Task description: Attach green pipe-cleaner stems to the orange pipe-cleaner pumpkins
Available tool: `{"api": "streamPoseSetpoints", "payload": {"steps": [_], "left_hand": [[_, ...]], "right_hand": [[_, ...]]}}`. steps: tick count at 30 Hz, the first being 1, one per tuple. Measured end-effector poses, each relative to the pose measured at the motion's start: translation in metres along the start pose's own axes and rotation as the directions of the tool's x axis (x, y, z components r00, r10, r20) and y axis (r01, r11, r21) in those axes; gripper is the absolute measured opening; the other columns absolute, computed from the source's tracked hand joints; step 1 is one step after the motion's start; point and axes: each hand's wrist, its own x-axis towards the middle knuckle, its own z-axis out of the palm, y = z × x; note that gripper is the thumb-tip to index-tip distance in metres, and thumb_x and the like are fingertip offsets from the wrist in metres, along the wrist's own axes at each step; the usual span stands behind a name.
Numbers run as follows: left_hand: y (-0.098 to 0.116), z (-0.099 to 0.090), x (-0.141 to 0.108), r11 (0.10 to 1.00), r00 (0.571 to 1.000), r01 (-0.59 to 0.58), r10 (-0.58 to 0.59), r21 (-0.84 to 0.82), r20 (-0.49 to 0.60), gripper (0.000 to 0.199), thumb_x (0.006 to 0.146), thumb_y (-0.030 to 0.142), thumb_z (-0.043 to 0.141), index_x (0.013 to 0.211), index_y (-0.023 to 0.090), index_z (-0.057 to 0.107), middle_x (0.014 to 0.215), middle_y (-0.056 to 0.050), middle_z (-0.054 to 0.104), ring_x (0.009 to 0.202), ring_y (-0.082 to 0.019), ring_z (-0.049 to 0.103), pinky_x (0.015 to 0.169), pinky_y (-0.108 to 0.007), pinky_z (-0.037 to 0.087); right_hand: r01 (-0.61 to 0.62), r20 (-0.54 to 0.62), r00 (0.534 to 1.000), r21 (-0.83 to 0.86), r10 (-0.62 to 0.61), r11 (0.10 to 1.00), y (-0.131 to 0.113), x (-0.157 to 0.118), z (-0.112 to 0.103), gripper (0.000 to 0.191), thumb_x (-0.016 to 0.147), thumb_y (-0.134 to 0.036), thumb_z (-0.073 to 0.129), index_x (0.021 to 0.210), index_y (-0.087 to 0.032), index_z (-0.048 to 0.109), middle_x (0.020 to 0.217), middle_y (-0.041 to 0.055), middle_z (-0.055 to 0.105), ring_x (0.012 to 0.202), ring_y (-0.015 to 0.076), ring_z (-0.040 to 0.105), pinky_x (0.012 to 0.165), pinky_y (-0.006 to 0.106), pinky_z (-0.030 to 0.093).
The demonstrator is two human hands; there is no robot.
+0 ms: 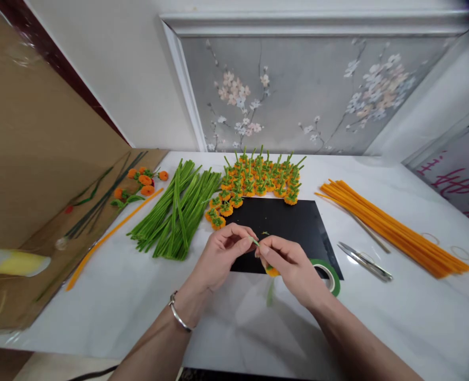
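Note:
Over the black mat, my two hands are close together with fingertips nearly touching. My left hand (231, 253) is closed, pinching a thin pale green strip (255, 241) that spans to the other fingers; I cannot tell whether it is tape or stem. Closed as well, my right hand (289, 264) grips an orange chenille flower (272, 272), mostly hidden beneath the fingers. A blurred green piece (270, 293) hangs below it. Beside that hand lies a roll of green tape (335, 280), partly on the black mat (282, 222).
Finished orange flowers with green stems (260, 177) stand in rows at the back. Green chenille stems (179, 211) lie left, orange ones (393, 227) right. Scissors (365, 261) rest near the mat. Far left are small orange flowers (145, 180) on cardboard (91, 196) and one orange stem (107, 243).

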Motion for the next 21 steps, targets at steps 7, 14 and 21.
{"api": "streamPoseSetpoints", "payload": {"steps": [7,14,21], "left_hand": [[0.008,-0.002,0.000,0.993,0.993,0.116,-0.116,0.001,-0.009,0.026,0.083,0.044,0.063,0.081,0.018,0.060,0.084,-0.001,0.062,0.069,-0.010,0.058,0.062,-0.021,0.049],[0.008,0.001,0.000,0.928,0.988,0.151,-0.156,0.342,-0.014,0.047,0.084,0.059,0.051,0.070,0.015,0.063,0.057,0.000,0.056,0.047,-0.009,0.048,0.045,-0.022,0.035],[0.010,0.003,-0.002,0.891,0.983,0.081,-0.146,0.446,0.114,0.033,0.086,0.036,0.056,0.061,0.016,0.054,0.055,0.002,0.051,0.050,-0.009,0.044,0.048,-0.021,0.034]], "right_hand": [[0.328,-0.071,0.813,-0.764,-0.578,0.555,0.001,-0.004,-0.008,0.017,0.090,-0.015,0.049,0.082,-0.019,0.063,0.072,0.0024,0.066,0.082,0.0179,0.058,0.076,0.034,0.035],[0.317,0.165,0.691,-0.944,-0.704,0.090,0.001,-0.014,-0.006,0.021,0.095,-0.012,0.046,0.097,-0.020,0.065,0.088,0.0023,0.073,0.099,0.0188,0.057,0.088,0.038,0.027],[0.315,0.192,0.736,-0.946,-0.649,0.078,0.000,-0.012,-0.004,0.019,0.095,-0.013,0.047,0.094,-0.020,0.065,0.085,0.0023,0.072,0.099,0.0186,0.057,0.091,0.039,0.025]]}}
